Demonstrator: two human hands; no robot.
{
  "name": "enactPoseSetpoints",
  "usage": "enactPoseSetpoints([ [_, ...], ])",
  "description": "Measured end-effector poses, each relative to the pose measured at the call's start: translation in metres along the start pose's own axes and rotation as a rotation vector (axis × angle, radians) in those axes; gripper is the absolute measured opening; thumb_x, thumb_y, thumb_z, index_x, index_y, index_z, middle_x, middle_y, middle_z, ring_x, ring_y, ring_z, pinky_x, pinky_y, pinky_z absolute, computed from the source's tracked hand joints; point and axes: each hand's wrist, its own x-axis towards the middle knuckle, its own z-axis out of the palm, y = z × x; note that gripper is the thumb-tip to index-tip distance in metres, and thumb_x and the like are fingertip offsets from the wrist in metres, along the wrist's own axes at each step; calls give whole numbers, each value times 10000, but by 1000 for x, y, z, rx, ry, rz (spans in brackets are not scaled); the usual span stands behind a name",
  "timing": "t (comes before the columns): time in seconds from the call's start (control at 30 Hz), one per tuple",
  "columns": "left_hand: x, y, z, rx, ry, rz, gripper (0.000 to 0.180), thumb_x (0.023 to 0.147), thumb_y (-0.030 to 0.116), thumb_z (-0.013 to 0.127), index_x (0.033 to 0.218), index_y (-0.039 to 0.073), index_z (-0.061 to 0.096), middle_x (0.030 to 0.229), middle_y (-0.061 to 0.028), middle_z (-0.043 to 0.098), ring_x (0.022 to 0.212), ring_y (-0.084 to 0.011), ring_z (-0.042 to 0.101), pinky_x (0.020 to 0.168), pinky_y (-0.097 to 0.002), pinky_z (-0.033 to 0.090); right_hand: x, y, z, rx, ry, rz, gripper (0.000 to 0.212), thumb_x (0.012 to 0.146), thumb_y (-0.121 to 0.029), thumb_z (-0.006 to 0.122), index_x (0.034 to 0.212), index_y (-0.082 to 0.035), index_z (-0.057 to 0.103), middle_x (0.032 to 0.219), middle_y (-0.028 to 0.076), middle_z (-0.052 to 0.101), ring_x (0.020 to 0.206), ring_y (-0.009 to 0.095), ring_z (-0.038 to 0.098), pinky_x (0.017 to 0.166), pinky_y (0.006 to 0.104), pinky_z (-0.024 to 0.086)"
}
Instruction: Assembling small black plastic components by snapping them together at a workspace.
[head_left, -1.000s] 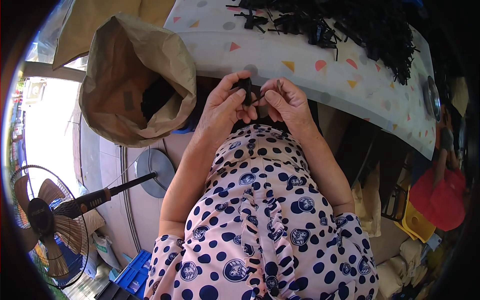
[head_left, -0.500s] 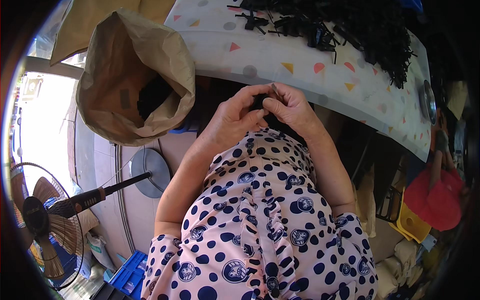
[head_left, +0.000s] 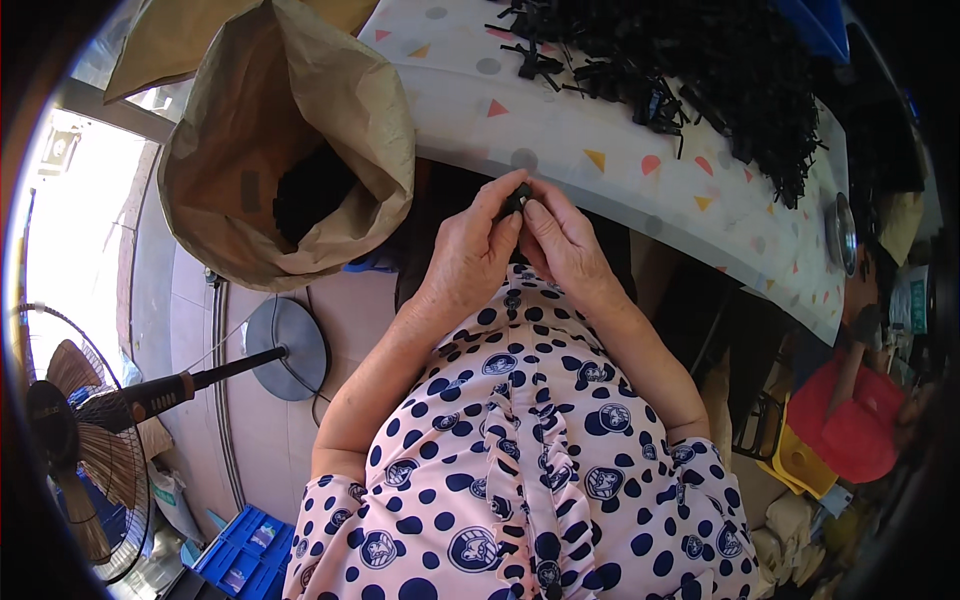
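My left hand (head_left: 468, 248) and my right hand (head_left: 570, 248) meet in front of my body, close to the table's near edge. Both are closed, fingertips pinching one small black piece (head_left: 514, 201) between them. A tiny pale spot shows at its lower side; its full shape is hidden by my fingers. On the table, beyond my hands, lies a large heap of similar-looking small black pieces (head_left: 655, 65). To the left of my hands stands an open brown paper sack (head_left: 215, 150) with black material (head_left: 310, 195) inside.
The table (head_left: 560, 135) has a white patterned cover. A round metal dish (head_left: 843, 235) sits at its right edge, a blue bin (head_left: 815, 25) at the far right. A standing fan (head_left: 75, 430) and blue crate (head_left: 245, 550) are at left. Another person in red (head_left: 850, 415) is at right.
My hands have drawn closer together around the small black piece, and the right fingers have shifted on it. The whole view has moved slightly.
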Motion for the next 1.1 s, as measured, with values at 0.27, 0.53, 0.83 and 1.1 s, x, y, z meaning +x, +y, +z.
enactPoseSetpoints([
  [0.27, 2, 0, 1, 0, 55, 26, 371, 866, -19, 525, 1233, 33, 518, 1038, -198, 628, 898, -348, 642, 759, -343, 508, 4, -4, 5, 34, 11, 47, 283, 1005, -191, 416, 1236, -35, 463, 688, -46, 447, 541, 17, 381, 468, 170, 305],
  [0.53, 10, 2, -17, 179, 165, 66, 351, 832, -47, 547, 1167, 54, 570, 1047, -193, 630, 931, -354, 634, 774, -353, 513, 37, 3, 6, -354, -88, -174, 246, 1003, -170, 433, 1213, -52, 484, 683, -50, 478, 565, 37, 421, 495, 174, 338],
  [0.83, 20, -40, -122, 415, 524, -10, 346, 861, -13, 555, 1178, 128, 562, 848, -148, 640, 715, -230, 626, 689, -293, 494, 123, -29, -78, -1361, 396, -448, 347, 906, -344, 577, 1084, -47, 564, 681, 173, 611, 702, 315, 652, 645, 409, 490],
  [1.1, 13, -75, -151, 879, 416, -114, 416, 861, 80, 577, 1265, 141, 496, 995, -166, 627, 784, -251, 642, 709, -332, 483, 123, -24, -91, -1186, 335, -424, 230, 898, -233, 580, 956, -11, 596, 670, 139, 599, 610, 287, 575, 583, 374, 450],
])
